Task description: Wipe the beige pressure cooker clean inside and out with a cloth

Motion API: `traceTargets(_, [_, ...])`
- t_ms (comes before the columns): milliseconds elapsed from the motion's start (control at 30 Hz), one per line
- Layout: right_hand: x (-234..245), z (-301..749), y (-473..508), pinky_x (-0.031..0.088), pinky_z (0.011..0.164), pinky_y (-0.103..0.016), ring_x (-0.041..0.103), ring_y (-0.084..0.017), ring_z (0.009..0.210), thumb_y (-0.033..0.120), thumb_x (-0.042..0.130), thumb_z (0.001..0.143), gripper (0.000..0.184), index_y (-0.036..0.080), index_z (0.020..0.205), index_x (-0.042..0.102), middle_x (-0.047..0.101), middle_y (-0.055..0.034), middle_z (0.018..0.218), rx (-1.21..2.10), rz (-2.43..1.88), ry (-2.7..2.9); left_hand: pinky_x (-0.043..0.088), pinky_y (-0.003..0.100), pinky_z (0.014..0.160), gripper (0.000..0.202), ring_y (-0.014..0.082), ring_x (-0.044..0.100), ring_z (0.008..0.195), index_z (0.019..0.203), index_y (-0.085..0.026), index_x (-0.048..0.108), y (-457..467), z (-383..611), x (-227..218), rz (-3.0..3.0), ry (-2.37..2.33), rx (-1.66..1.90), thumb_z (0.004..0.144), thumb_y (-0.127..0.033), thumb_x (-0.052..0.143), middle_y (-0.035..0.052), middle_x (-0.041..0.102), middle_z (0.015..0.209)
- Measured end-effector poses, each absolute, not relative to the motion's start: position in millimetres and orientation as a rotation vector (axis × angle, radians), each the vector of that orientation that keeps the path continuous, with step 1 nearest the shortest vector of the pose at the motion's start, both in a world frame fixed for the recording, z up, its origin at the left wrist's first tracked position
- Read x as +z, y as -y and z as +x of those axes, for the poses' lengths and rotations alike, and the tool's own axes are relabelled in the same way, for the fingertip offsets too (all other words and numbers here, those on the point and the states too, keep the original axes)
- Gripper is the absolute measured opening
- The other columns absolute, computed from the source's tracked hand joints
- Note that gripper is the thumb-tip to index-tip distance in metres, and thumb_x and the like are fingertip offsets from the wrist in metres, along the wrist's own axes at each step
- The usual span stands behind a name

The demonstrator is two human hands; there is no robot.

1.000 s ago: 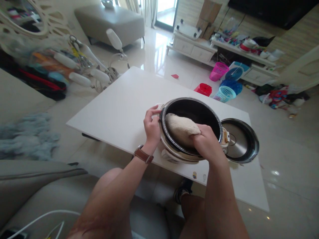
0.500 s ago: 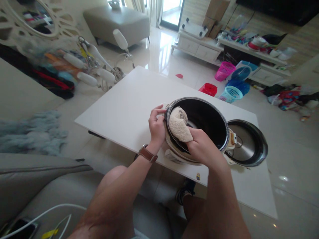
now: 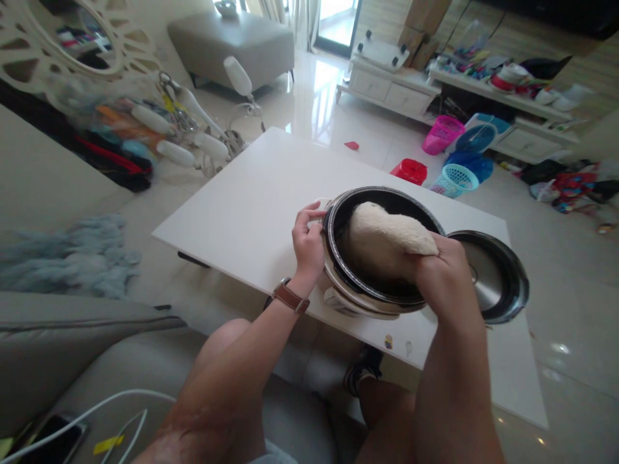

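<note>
A cream electric cooker point(image 3: 345, 301) with a dark inner pot point(image 3: 416, 206) stands near the front edge of the white table, its lid point(image 3: 498, 277) tilted back on the right. My left hand point(image 3: 308, 241), with a brown-strapped watch on the wrist, is closed on the cooker's left side, at the rim and handle. Bunched in my right hand point(image 3: 445, 267) is a cream cloth point(image 3: 387, 229), which hangs over and into the pot's opening. My right fingers are pinched on the cloth's right end. The cloth hides much of the pot's inside.
The white table point(image 3: 242, 206) extends to the left and far side. Beyond it on the floor are a red container point(image 3: 410, 171), a light blue basket point(image 3: 454, 180) and a pink basket point(image 3: 442, 134). A grey sofa point(image 3: 111, 361) is beside me at left.
My right hand has moved right with the cloth, from the pot's left inner side to over its right part. My left hand keeps its hold on the cooker.
</note>
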State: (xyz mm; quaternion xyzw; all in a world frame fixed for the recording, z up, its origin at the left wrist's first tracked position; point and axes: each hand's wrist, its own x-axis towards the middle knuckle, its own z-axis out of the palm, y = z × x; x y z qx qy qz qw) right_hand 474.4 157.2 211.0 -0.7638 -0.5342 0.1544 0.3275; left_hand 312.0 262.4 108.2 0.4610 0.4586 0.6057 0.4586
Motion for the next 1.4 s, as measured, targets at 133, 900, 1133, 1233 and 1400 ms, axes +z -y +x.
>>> traceTargets(133, [203.2, 448.9, -165.8, 0.045, 0.075, -0.030, 0.063, -0.025, 0.086, 0.023, 0.046, 0.083, 0.028, 0.019, 0.090, 0.072, 0.072, -0.0034, 0.082, 0.490, -1.881, 1.430, 0.045, 0.040, 0.111, 0.026, 0.0223, 0.059, 0.126, 0.085, -0.023, 0.068, -262.1, 312.6, 107.4, 1.136, -1.133, 1.498, 0.080, -0.008, 0.048, 0.0045, 0.070, 0.125])
traceTargets(900, [213.4, 483.0, -152.9, 0.040, 0.063, -0.028, 0.060, -0.022, 0.072, 0.020, 0.051, 0.071, 0.016, 0.020, 0.069, 0.067, 0.068, -0.0020, 0.068, 0.734, -1.977, 1.665, 0.044, 0.042, 0.111, 0.026, 0.0233, 0.059, 0.126, 0.085, -0.022, 0.068, -261.5, 311.7, 109.5, 1.130, -1.133, 1.495, 0.078, -0.006, 0.049, 0.0051, 0.070, 0.124])
traceTargets(1133, [206.2, 461.3, -162.7, 0.042, 0.070, -0.029, 0.057, -0.022, 0.080, 0.025, 0.053, 0.079, 0.016, 0.020, 0.082, 0.068, 0.066, -0.0012, 0.076, 0.464, -1.903, 1.351, 0.047, 0.040, 0.108, 0.026, 0.0225, 0.059, 0.126, 0.085, -0.023, 0.068, -260.6, 311.9, 109.2, 1.128, -1.131, 1.494, 0.079, -0.007, 0.048, 0.0040, 0.070, 0.125])
traceTargets(1233, [201.8, 438.6, -169.2, 0.046, 0.079, -0.030, 0.061, -0.024, 0.089, 0.022, 0.049, 0.083, 0.024, 0.019, 0.093, 0.071, 0.071, -0.0035, 0.088, 0.607, -1.751, 1.452, 0.047, 0.040, 0.109, 0.027, 0.0223, 0.060, 0.125, 0.085, -0.023, 0.069, -261.3, 312.1, 107.5, 1.131, -1.128, 1.502, 0.079, -0.007, 0.048, 0.0042, 0.070, 0.125])
traceTargets(1400, [200.5, 421.7, -172.0, 0.046, 0.087, -0.031, 0.064, -0.025, 0.095, 0.022, 0.048, 0.089, 0.028, 0.020, 0.106, 0.070, 0.075, -0.0067, 0.101, 0.753, -1.725, 1.643, 0.044, 0.040, 0.112, 0.025, 0.0222, 0.060, 0.125, 0.085, -0.022, 0.069, -262.2, 311.7, 105.8, 1.136, -1.109, 1.510, 0.081, -0.009, 0.048, 0.0046, 0.069, 0.126])
